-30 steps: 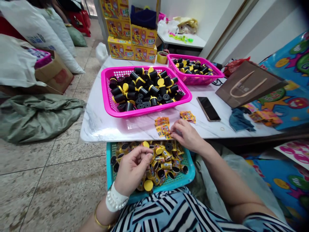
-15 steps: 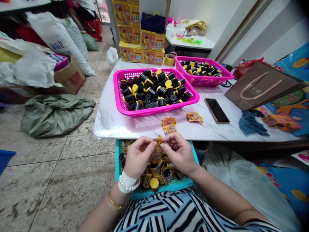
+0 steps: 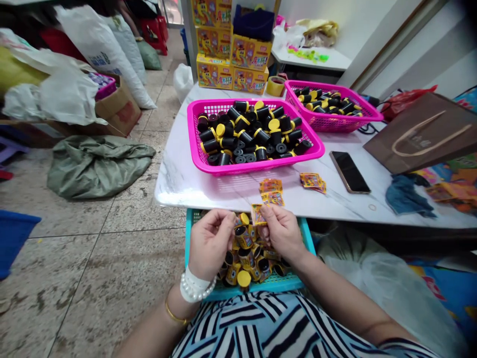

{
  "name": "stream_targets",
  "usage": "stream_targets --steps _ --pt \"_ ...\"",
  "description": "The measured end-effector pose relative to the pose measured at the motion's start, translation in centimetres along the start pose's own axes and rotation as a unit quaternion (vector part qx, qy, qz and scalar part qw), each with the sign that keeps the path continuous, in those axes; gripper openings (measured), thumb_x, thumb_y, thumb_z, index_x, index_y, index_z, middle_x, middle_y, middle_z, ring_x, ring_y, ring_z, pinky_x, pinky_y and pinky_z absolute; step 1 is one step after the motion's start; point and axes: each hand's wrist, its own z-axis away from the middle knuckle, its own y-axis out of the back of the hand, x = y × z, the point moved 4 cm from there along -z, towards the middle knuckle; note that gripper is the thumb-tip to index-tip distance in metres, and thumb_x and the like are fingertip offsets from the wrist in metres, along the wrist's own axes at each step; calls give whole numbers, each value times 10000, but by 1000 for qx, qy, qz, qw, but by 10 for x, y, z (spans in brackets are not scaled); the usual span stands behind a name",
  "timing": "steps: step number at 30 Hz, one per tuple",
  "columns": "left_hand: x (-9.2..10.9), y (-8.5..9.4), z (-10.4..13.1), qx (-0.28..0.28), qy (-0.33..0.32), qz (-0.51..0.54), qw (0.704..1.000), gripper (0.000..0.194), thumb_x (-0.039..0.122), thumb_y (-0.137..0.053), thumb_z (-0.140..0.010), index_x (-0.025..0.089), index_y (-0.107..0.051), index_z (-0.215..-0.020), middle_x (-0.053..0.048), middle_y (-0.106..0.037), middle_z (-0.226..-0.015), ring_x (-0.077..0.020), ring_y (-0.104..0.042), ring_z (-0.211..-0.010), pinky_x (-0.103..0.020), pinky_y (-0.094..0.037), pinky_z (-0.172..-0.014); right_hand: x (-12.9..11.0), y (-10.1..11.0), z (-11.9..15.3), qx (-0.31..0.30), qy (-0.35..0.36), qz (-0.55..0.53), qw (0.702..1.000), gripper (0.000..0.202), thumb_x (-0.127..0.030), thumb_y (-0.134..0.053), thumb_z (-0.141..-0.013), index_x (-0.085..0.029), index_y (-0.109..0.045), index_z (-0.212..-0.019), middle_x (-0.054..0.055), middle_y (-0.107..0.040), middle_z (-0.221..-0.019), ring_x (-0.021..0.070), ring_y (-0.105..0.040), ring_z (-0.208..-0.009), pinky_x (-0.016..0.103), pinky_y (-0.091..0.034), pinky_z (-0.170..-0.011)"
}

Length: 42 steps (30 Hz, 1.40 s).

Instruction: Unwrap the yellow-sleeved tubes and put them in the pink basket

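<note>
A small yellow-orange printed label [image 3: 258, 214] is pinched in my right hand [image 3: 282, 233], above the teal basket [image 3: 307, 238] at my lap. My left hand [image 3: 210, 243] is closed with thumb and fingertips together at the basket's left part; what it grips, if anything, is too small to make out. Black containers with yellow wraps [image 3: 244, 237] fill the basket between and below my hands. On the table edge in front lie labels [image 3: 272, 191], with another stack of labels [image 3: 312, 181] to their right.
A pink basket [image 3: 223, 168] of black and yellow-lidded containers stands on the white table [image 3: 175, 184]. Behind it is a second pink basket [image 3: 331, 124]. A phone [image 3: 349, 171] and a brown paper bag [image 3: 417, 136] are at the right. Yellow boxes [image 3: 231, 54] are stacked behind.
My hands have moved apart from each other, and the label now shows flat in my right hand. The whole view has shifted, so the table things appear further right.
</note>
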Motion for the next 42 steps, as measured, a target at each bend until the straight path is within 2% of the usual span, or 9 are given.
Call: stream_targets --steps 11,16,21,27,32,34,37,40,42 --pt "-3 1 13 15 -47 -42 998 171 303 -637 -901 171 -744 -920 31 -580 -589 -61 -416 -418 -190 -353 -414 0 -4 7 -7 116 121 986 464 -496 -487 -983 -200 -477 -627 -46 -465 -522 86 -409 -466 224 -323 -459" --pt "3 10 19 110 -104 -21 988 76 263 -681 -871 196 -692 -905 -4 -674 -752 -94 -564 -568 -197 -449 -524 -3 -3 9 21 188 182 965 451 -405 -482 -1000 -205 -411 -602 -56 -387 -534 87 -367 -502 237 -298 -499" --pt "7 5 20 44 -148 -121 981 88 230 -697 -849 174 -760 -824 -38 -684 -768 -133 -617 -672 -220 -489 -595 -11 -10 16 5 266 246 932 382 -293 -489 -998 -204 -413 -634 -59 -375 -576 86 -361 -517 238 -293 -519" --pt "-5 12 16 61 -155 -136 977 52 216 -743 -794 180 -778 -781 -41 -663 -761 -141 -620 -675 -218 -500 -586 -17 -20 20 -26 307 293 905 199 -223 -513 -978 -201 -520 -780 -17 -539 -701 116 -524 -641 229 -384 -604" --pt "-13 18 10 61 -119 -101 986 70 253 -762 -767 188 -782 -751 -65 -706 -814 -166 -648 -726 -232 -519 -631 -17 -26 12 -37 337 306 890 282 -216 -504 -976 -211 -443 -701 -38 -467 -638 106 -461 -573 233 -344 -555" --pt "-19 21 8 52 -62 -58 995 144 317 -783 -755 174 -767 -755 -51 -695 -727 -139 -615 -620 -214 -481 -553 -16 -29 8 -58 337 304 889 295 -230 -499 -979 -211 -442 -691 -36 -470 -632 107 -457 -568 235 -342 -548" --pt "-33 24 9 29 62 49 996 326 477 -764 -772 157 -702 -794 43 -530 -452 -60 -409 -371 -165 -294 -389 -18 -33 5 -99 337 302 886 316 -233 -498 -983 -206 -466 -670 -36 -485 -607 103 -463 -553 230 -351 -536" --pt "-40 27 12 28 124 129 983 416 561 -741 -772 165 -616 -796 76 -471 -374 -40 -346 -313 -144 -224 -369 -39 -30 -3 -119 368 318 866 309 -248 -513 -985 -197 -545 -682 -31 -531 -587 101 -489 -535 227 -371 -526" --pt "-41 28 14 26 149 146 978 430 559 -760 -750 159 -612 -810 66 -498 -380 -42 -367 -308 -137 -202 -359 -69 -26 -16 -103 420 347 832 290 -270 -534 -979 -189 -607 -710 -12 -575 -600 113 -510 -550 241 -394 -542"
